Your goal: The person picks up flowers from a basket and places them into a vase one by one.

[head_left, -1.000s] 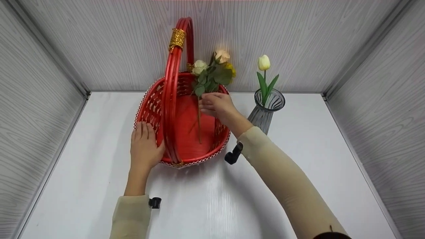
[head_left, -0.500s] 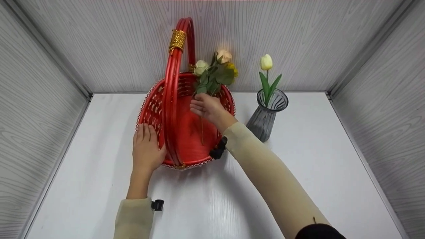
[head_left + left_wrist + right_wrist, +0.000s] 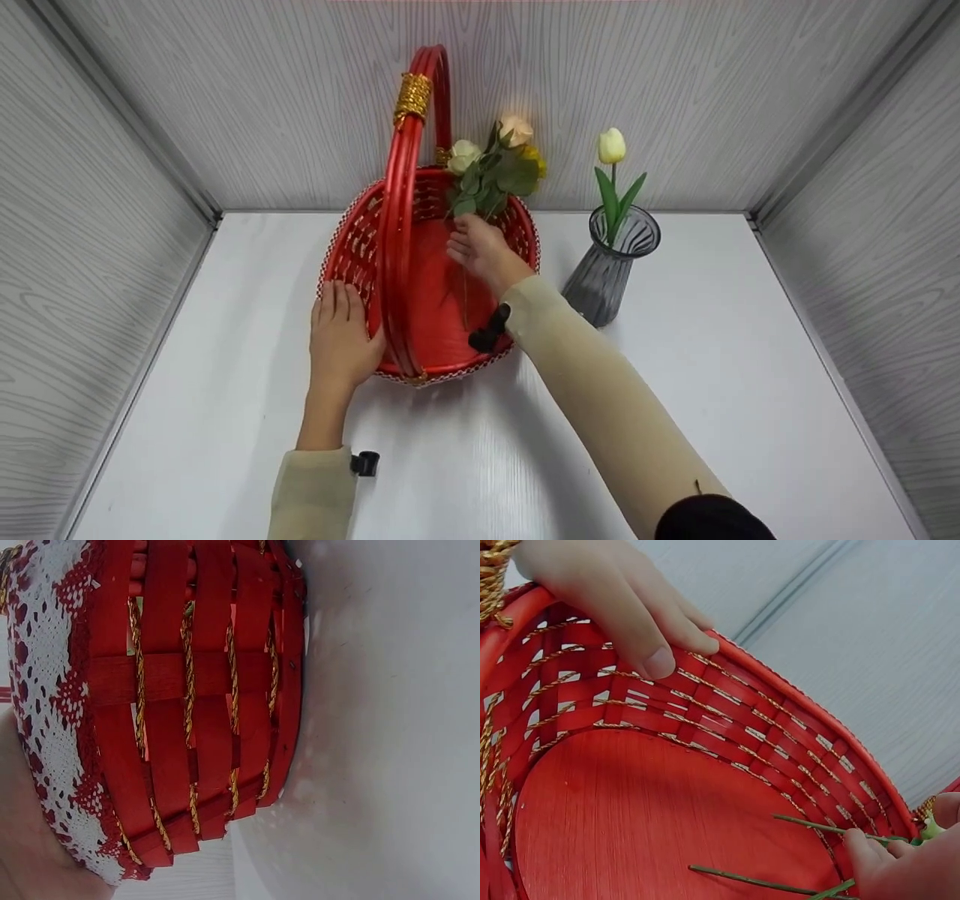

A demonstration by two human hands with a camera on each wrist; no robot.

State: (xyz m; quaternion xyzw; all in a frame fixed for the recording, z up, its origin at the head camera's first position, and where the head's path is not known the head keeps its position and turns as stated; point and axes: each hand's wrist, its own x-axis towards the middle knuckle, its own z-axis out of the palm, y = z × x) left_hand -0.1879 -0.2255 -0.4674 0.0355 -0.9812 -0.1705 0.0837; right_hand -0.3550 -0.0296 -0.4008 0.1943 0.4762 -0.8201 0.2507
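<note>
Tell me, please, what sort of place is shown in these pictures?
It looks like a small indoor booth or workstation, though I cannot be sure: a white table is enclosed by grey wood-patterned panels, with dark grey strips along the corners.

Plain beige L slv. (image 3: 311, 495) showing low L of ctr., R slv. (image 3: 600, 386) filling lower R; small blk. cams (image 3: 489, 331) jutting beside both.
</note>
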